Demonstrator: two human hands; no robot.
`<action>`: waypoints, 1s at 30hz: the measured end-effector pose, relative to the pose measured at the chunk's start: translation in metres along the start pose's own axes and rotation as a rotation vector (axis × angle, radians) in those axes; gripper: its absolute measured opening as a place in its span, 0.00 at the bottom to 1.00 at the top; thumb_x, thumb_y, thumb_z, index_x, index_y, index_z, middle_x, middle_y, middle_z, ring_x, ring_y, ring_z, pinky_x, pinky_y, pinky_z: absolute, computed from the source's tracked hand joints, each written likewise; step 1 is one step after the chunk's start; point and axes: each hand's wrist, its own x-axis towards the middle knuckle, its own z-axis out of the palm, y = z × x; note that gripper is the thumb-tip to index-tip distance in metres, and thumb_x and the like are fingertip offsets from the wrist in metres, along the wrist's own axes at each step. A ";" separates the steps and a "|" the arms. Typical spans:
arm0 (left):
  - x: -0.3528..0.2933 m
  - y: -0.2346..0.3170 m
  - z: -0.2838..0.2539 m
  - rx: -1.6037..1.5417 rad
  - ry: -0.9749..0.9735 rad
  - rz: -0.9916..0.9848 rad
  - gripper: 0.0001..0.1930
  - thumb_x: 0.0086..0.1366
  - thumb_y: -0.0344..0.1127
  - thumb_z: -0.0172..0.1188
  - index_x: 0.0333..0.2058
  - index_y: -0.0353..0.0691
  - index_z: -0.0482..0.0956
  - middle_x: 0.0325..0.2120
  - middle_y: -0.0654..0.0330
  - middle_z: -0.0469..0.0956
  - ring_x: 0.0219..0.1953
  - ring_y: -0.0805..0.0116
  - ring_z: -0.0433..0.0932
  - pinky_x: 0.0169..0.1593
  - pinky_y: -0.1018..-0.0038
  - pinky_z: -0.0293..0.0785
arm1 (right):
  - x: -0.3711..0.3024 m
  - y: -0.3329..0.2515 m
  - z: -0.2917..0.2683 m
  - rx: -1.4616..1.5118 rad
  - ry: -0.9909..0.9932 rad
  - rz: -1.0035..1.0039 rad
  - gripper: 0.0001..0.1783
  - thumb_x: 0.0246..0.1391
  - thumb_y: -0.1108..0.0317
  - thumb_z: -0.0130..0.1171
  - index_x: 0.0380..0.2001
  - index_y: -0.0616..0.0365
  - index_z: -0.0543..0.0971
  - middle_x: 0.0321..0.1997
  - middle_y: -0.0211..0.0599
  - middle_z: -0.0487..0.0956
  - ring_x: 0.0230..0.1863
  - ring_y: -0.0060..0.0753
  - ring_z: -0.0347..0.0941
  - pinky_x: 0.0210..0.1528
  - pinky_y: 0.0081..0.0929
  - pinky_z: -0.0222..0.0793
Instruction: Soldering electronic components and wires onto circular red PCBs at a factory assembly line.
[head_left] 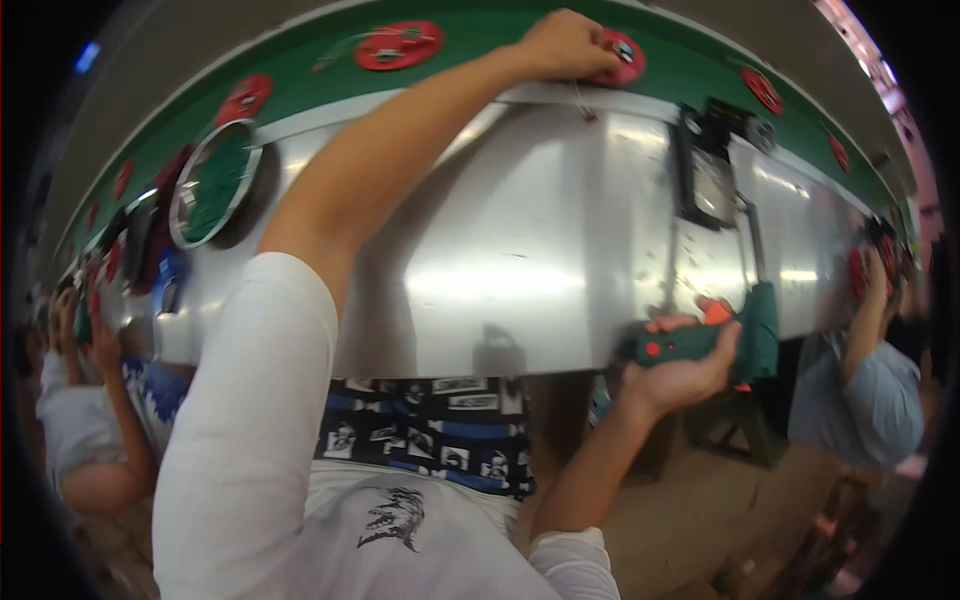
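My left hand [568, 45] reaches to the far side and closes its fingers on the edge of a red round part [627, 58] lying on the green belt [490, 38]. Thin wires hang from that part over the belt's near edge. At the near right edge of the metal table [500, 230], my right hand [685, 375] wraps round a green pistol-shaped power tool [762, 330] with an orange trigger. A long dark shaft [755, 240] extends from the tool toward the far side. Fine detail of the tool's tip is blurred.
More red round parts [400, 45] lie along the belt. A white-rimmed round green tray [215, 185] stands at left. A black-framed open box [710, 185] with small pieces sits at right. Co-workers [860, 390] sit on both sides; a green stool [735, 430] stands below.
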 end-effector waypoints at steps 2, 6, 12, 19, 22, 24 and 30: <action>-0.048 0.002 -0.015 0.192 0.204 0.380 0.22 0.49 0.54 0.65 0.31 0.39 0.84 0.34 0.48 0.81 0.44 0.52 0.80 0.45 0.61 0.76 | 0.005 -0.004 -0.015 -0.060 -0.038 -0.007 0.26 0.68 0.48 0.41 0.40 0.62 0.74 0.14 0.38 0.71 0.16 0.31 0.67 0.24 0.27 0.68; -0.166 0.002 -0.058 0.131 -0.020 0.548 0.19 0.49 0.48 0.67 0.32 0.37 0.84 0.50 0.38 0.75 0.49 0.42 0.76 0.51 0.59 0.76 | 0.003 -0.013 -0.019 -0.119 0.009 -0.022 0.25 0.67 0.49 0.45 0.41 0.63 0.76 0.18 0.35 0.71 0.19 0.28 0.65 0.24 0.23 0.65; -0.301 -0.025 -0.112 0.126 -0.041 0.580 0.08 0.48 0.29 0.62 0.29 0.42 0.85 0.57 0.51 0.73 0.58 0.48 0.69 0.61 0.55 0.65 | -0.003 -0.011 -0.012 -0.197 -0.070 -0.076 0.24 0.68 0.52 0.45 0.42 0.66 0.75 0.16 0.37 0.70 0.16 0.29 0.65 0.21 0.24 0.64; -0.344 -0.077 -0.129 -0.119 0.051 0.357 0.08 0.47 0.19 0.57 0.24 0.37 0.81 0.56 0.56 0.76 0.51 0.51 0.74 0.53 0.61 0.72 | 0.009 -0.004 -0.042 0.105 -0.362 -0.114 0.24 0.67 0.51 0.45 0.46 0.66 0.72 0.36 0.35 0.75 0.21 0.22 0.62 0.25 0.20 0.57; -0.345 -0.073 -0.141 -0.137 -0.001 0.394 0.07 0.46 0.20 0.53 0.19 0.33 0.81 0.45 0.55 0.83 0.41 0.53 0.80 0.43 0.64 0.77 | -0.010 -0.009 -0.027 0.107 -0.385 -0.112 0.24 0.68 0.52 0.44 0.48 0.66 0.69 0.44 0.38 0.75 0.21 0.23 0.61 0.25 0.21 0.58; -0.347 -0.075 -0.149 -0.153 -0.061 0.327 0.06 0.46 0.20 0.55 0.20 0.33 0.81 0.45 0.54 0.83 0.43 0.53 0.80 0.45 0.63 0.76 | -0.024 -0.006 -0.016 0.145 -0.521 -0.083 0.24 0.68 0.52 0.42 0.48 0.66 0.69 0.46 0.41 0.74 0.20 0.23 0.61 0.23 0.20 0.58; -0.348 -0.103 -0.188 0.158 0.542 0.091 0.07 0.54 0.29 0.59 0.30 0.35 0.83 0.32 0.52 0.84 0.35 0.52 0.82 0.42 0.62 0.78 | -0.076 0.015 0.033 0.027 -0.675 0.057 0.23 0.69 0.54 0.40 0.50 0.66 0.68 0.43 0.44 0.72 0.17 0.24 0.64 0.17 0.22 0.62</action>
